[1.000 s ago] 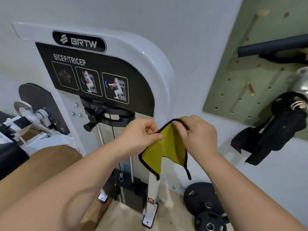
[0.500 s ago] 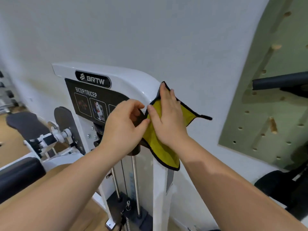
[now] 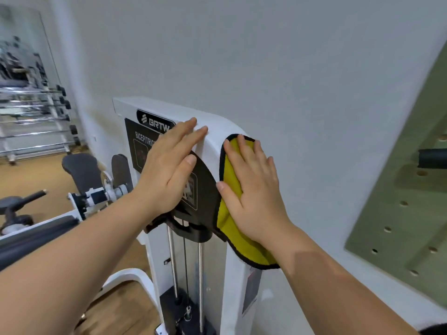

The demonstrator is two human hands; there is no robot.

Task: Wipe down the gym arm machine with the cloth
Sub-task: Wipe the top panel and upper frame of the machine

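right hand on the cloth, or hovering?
Touching. Head view shows the right hand flat on the yellow cloth, fingers straight, pressing it against the machine's white frame.

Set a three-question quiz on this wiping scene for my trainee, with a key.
1. True or false: the right hand presses the cloth flat against the machine.
2. Where does the left hand rest?
A. flat on the black panel, fingertips on the white top
B. gripping the cloth
C. on the green pegboard
3. Fill in: the cloth is ___ with a black edge.

Key: 1 true; 2 A; 3 yellow.
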